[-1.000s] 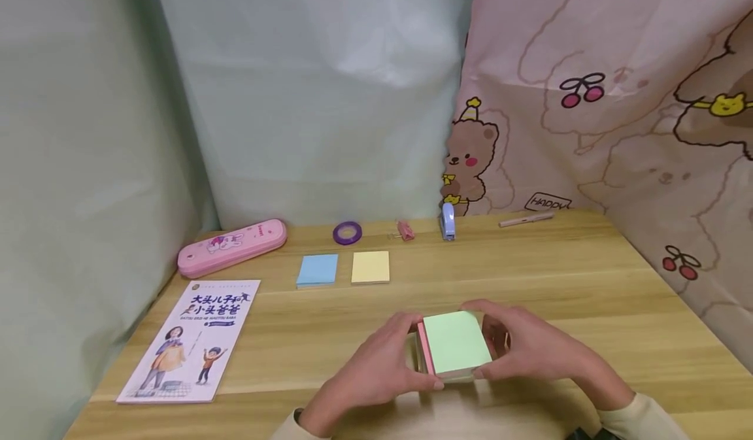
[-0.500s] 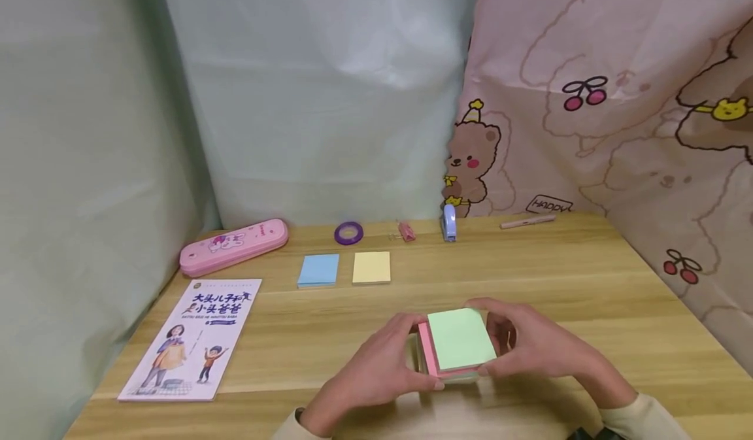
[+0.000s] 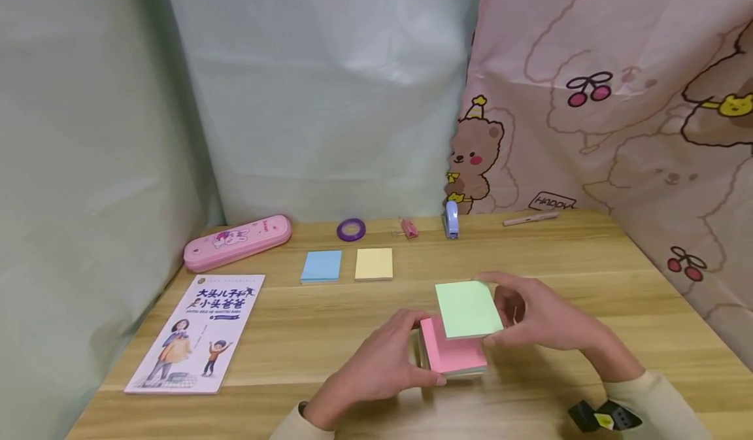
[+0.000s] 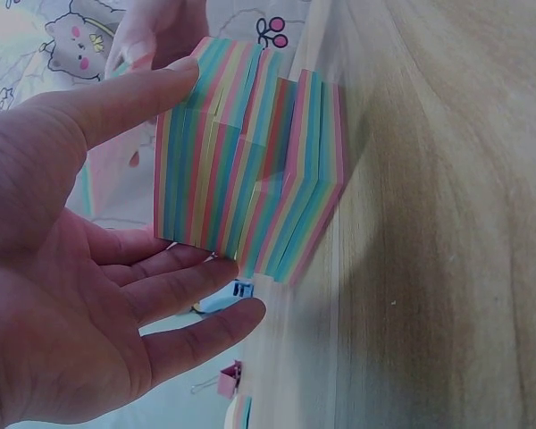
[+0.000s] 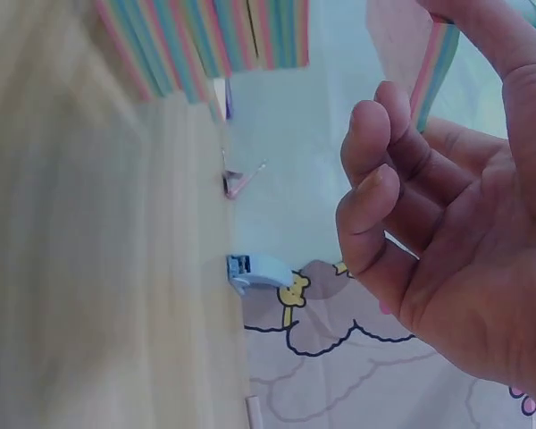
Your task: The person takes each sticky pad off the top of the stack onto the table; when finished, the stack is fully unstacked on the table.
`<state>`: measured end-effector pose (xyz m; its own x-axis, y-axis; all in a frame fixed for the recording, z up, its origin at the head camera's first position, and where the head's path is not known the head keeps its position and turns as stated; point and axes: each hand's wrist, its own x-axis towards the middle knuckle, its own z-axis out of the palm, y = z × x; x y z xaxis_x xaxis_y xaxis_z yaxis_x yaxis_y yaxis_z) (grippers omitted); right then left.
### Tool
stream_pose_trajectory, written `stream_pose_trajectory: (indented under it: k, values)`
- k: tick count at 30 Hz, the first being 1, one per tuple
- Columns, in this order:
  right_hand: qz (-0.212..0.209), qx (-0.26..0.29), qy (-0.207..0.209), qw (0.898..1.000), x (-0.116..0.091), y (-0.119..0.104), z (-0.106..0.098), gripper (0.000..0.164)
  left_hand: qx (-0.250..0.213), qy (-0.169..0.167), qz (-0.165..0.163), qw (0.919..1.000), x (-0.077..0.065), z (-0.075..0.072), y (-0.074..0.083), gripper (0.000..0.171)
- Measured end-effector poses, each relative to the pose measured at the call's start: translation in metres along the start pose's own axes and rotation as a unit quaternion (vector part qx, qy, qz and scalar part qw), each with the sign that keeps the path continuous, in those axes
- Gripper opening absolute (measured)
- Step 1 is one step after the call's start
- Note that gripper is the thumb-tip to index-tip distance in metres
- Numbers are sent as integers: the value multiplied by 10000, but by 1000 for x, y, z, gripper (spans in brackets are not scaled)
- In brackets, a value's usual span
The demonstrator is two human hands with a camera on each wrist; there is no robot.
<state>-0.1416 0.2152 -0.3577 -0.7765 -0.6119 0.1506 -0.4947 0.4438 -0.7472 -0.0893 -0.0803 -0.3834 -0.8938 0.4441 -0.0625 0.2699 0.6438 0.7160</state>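
My left hand (image 3: 382,361) grips a thick stack of sticky note pads (image 3: 459,355) by its near and far edges, with a pink sheet on top. In the left wrist view the striped edges of the pads (image 4: 250,170) show, unevenly lined up, with the thumb on one side and fingertips on the other. My right hand (image 3: 538,316) pinches a sticky note pad with a green top (image 3: 468,309) between thumb and fingers, raised above the stack. In the right wrist view that pad (image 5: 433,76) shows striped edges, and its outer fingers are curled.
Blue (image 3: 321,265) and yellow (image 3: 374,264) sticky note pads lie mid-table. Behind them are a pink pencil case (image 3: 238,242), purple tape roll (image 3: 351,229), pink binder clip (image 3: 408,228), stapler (image 3: 451,220) and pen (image 3: 531,218). A booklet (image 3: 197,335) lies at left.
My right hand has lifted the green-topped pad up and away from the stack, uncovering the pink sheet. The left hand keeps its grip on the stack in about the same place.
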Motion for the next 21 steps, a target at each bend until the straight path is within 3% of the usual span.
stream_pose_trajectory:
  k: [13,21]
  values:
    - [564,-191,61,9982,52,18,-23,88,95,12,103,9999,3,-1,-2,86]
    - [1129,-222,-42,9933,86,41,-20,90,107,-30,134,9998,4,-1,-3,86]
